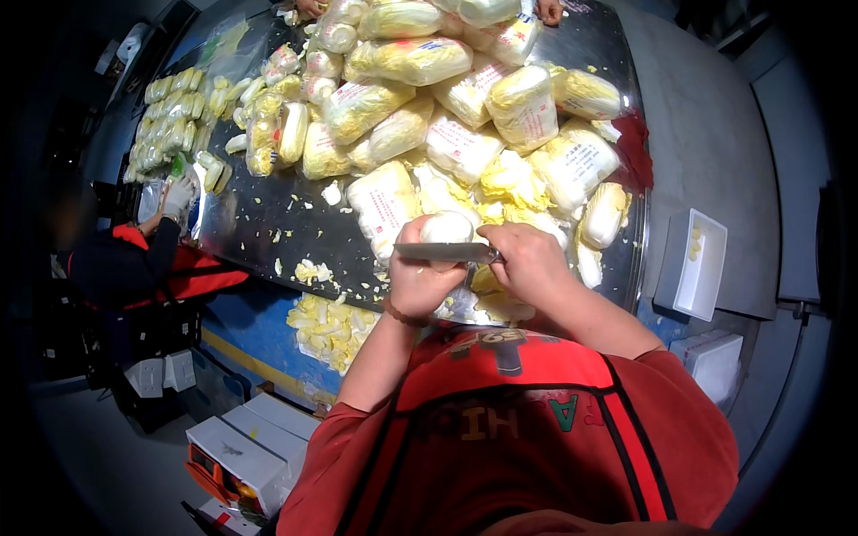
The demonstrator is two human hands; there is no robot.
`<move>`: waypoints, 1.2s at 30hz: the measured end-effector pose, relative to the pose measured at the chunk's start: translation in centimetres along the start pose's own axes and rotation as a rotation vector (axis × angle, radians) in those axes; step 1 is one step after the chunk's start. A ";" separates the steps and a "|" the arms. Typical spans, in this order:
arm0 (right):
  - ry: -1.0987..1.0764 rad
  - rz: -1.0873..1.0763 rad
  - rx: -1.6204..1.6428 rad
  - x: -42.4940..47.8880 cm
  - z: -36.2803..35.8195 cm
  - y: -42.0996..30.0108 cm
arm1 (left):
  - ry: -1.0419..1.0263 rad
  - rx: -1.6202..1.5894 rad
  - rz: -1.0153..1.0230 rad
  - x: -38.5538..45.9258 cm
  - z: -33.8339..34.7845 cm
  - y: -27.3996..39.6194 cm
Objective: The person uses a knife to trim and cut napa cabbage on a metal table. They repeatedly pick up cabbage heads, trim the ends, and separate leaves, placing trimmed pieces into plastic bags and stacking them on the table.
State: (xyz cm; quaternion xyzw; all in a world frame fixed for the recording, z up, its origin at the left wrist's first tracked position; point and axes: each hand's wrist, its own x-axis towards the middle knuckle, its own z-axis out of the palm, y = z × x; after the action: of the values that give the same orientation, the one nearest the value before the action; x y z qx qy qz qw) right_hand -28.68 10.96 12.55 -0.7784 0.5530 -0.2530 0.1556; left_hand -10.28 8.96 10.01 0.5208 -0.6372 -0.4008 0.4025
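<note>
My left hand (420, 281) grips a napa cabbage (446, 228) with its pale, rounded end facing up. A knife (446, 252) is in my right hand (529, 258), its blade lying across the near side of that cabbage end. Whether the edge touches or cuts the cabbage I cannot tell. Just beyond my hands, bare yellow cabbage leaves (515, 179) lie against a large pile of napa cabbages in printed plastic wrap (462, 144). One wrapped cabbage (383, 204) rests right beside my left hand. Loose leaves (499, 303) lie under my right wrist.
The dark metal table (268, 221) is strewn with leaf scraps. Trimmed leaves (332, 328) heap below its front edge. A co-worker (127, 254) works at the left by small packed cabbages (167, 120); another person's hand (549, 11) shows at the top. A white bin (700, 268) stands right.
</note>
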 end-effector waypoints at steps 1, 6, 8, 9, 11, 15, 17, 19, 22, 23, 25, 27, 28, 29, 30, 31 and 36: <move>-0.006 0.009 -0.008 0.0 0.1 0.2 | 0.005 -0.032 -0.002 0.0 0.1 0.3; 0.033 0.031 -0.003 -0.4 0.9 1.3 | -0.002 0.137 0.054 -0.4 0.1 -0.4; 0.033 0.057 -0.002 -0.6 1.3 1.6 | 0.003 0.160 0.047 -0.7 0.3 -1.0; 0.039 0.080 -0.003 -0.7 1.4 1.9 | 0.009 0.158 0.037 -0.7 0.3 -0.8; 0.015 0.204 -0.023 -1.0 2.1 3.8 | 0.015 0.152 0.018 -0.8 0.0 0.2; 0.010 0.443 0.052 -3.3 2.9 9.0 | -0.015 0.054 -0.002 -1.2 1.2 -0.1; -0.029 0.633 0.633 -3.7 2.0 7.0 | -0.124 -0.157 -0.252 -0.8 2.3 1.5; 0.035 0.403 0.846 -4.5 3.2 6.3 | -0.182 -0.382 -0.208 -1.1 4.0 -1.5; 0.030 0.358 0.943 -4.6 2.4 4.3 | -0.302 -0.427 -0.184 -1.3 5.7 -3.3; 0.024 0.388 0.820 -5.0 1.7 4.3 | -0.324 -0.394 -0.182 -1.3 6.2 -3.1; 0.087 0.379 0.763 -6.2 1.6 5.1 | -0.369 -0.324 -0.173 -1.2 7.0 -2.8; 0.147 0.415 0.718 -7.5 0.7 4.8 | -0.439 -0.405 -0.298 -1.0 7.9 -4.3; 0.172 0.430 0.696 -8.1 0.4 4.6 | -0.435 -0.408 -0.294 -1.1 8.7 -3.5; 0.215 0.444 0.653 -8.7 0.2 4.5 | -0.428 -0.412 -0.291 -1.2 9.6 -2.7; 0.257 0.459 0.609 -9.3 0.1 4.3 | -0.445 -0.380 -0.262 -1.2 10.2 -2.6; 0.295 0.473 0.566 -9.8 -0.1 4.3 | -0.445 -0.430 -0.321 -1.5 10.9 -1.4; 0.430 0.517 0.672 -11.5 -0.3 4.7 | -0.524 -0.628 -0.428 -1.7 13.1 -1.9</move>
State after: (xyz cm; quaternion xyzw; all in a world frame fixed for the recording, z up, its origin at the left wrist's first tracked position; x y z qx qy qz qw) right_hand -35.55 20.14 7.79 -0.4516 0.6359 -0.5264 0.3386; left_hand -21.55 11.55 3.41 0.3747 -0.4432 -0.7667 0.2745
